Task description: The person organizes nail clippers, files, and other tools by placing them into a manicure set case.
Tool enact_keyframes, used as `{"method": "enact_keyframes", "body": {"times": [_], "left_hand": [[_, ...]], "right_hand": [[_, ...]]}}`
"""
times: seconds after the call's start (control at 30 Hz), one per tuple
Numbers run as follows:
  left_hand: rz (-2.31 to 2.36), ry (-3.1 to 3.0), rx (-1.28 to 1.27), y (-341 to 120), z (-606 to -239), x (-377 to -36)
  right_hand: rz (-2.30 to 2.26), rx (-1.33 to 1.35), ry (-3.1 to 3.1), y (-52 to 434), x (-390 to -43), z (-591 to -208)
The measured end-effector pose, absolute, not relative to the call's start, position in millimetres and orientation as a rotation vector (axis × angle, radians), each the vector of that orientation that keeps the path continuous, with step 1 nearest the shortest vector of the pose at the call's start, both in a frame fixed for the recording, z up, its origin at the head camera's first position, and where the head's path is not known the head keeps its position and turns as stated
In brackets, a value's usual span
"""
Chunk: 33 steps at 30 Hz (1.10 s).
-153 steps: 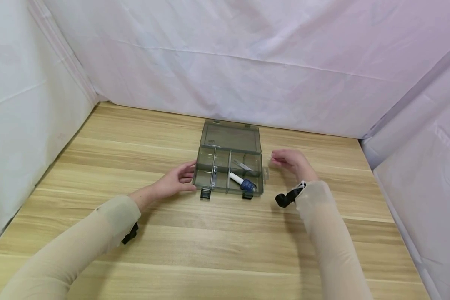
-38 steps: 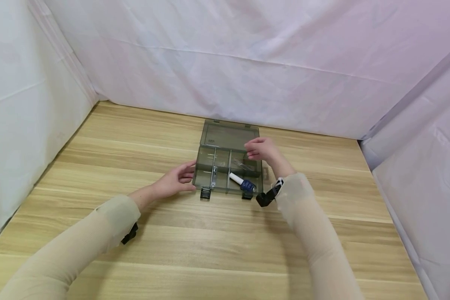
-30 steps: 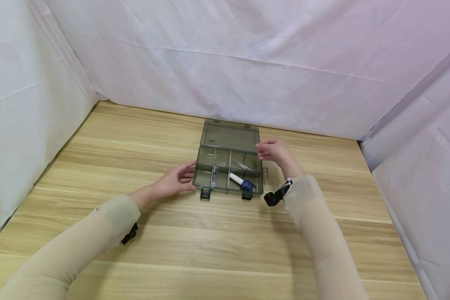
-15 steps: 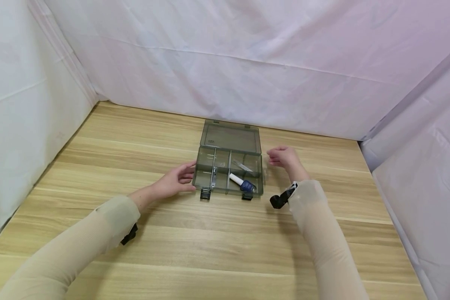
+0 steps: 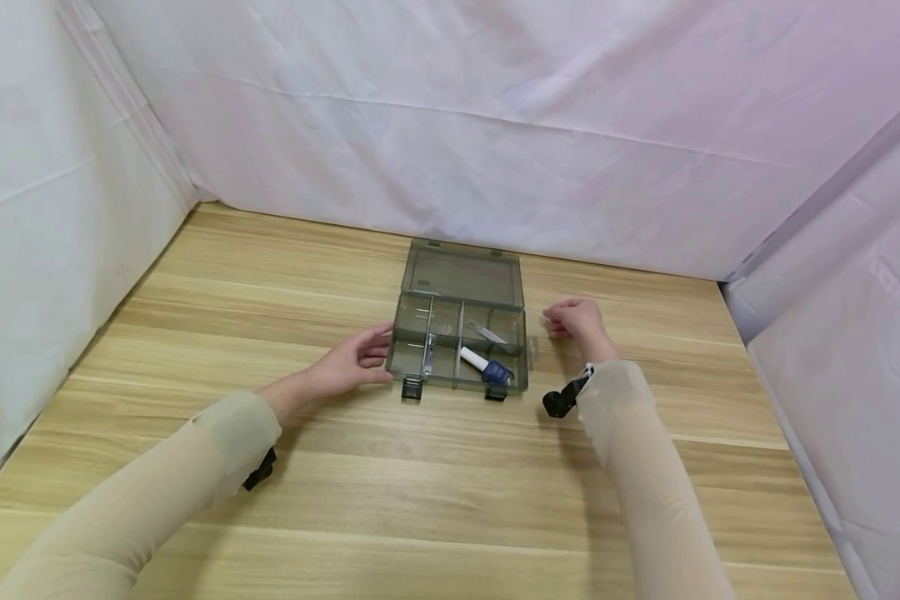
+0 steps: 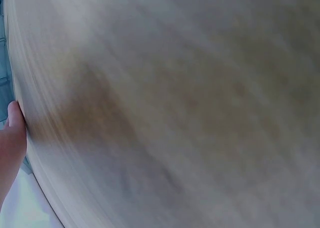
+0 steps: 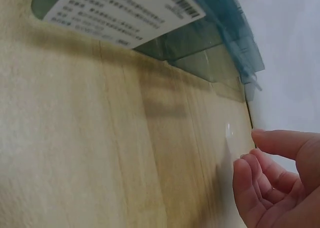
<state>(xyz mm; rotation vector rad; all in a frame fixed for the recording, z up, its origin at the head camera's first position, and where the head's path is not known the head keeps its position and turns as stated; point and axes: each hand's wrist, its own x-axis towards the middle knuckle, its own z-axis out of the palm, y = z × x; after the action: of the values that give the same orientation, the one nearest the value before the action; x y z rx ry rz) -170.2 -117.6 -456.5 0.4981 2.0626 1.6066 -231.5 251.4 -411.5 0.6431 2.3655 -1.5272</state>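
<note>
A smoky see-through compartment box [image 5: 412, 362] lies with its lid [image 5: 461, 273] folded back. My left hand [image 5: 337, 367] rests along the box's left wall, fingers relaxed and thumb at the front corner. To the right of the box is my right hand [image 5: 579, 323], fingers loosely bent. In the right wrist view a gap shows between its thumb and index fingertip; a small clear glint [image 7: 228, 130] lies just past them. Inside the box are a dark blue nail polish bottle [image 5: 495, 372] with a white cap, a thin silvery strip [image 5: 429, 353] and a slim pale piece [image 5: 489, 333].
Two black latches [image 5: 412, 388] jut from the box's front edge. A faint clear rectangular shape [image 5: 533, 347] shows on the wooden table [image 5: 420, 500] by the box's right side. White cloth [image 5: 495, 125] hangs behind and on both sides.
My right hand was over the box's back right compartment about a second ago and has since drawn back to the right. The left hand has stayed at the box's side.
</note>
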Motion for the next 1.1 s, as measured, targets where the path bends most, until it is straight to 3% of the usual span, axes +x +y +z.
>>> {"method": "enact_keyframes", "body": {"times": [0.6, 1.1], "left_hand": [[1.603, 2.068, 0.501, -114.6, -451.9, -169.4], [1.607, 2.066, 0.487, -118.0, -456.1, -170.0]], "right_hand": [[-1.365, 0.65, 2.439, 251.9, -235.5, -421.1], [-1.594, 0.56, 2.213, 257.3, -231.2, -415.1]]}}
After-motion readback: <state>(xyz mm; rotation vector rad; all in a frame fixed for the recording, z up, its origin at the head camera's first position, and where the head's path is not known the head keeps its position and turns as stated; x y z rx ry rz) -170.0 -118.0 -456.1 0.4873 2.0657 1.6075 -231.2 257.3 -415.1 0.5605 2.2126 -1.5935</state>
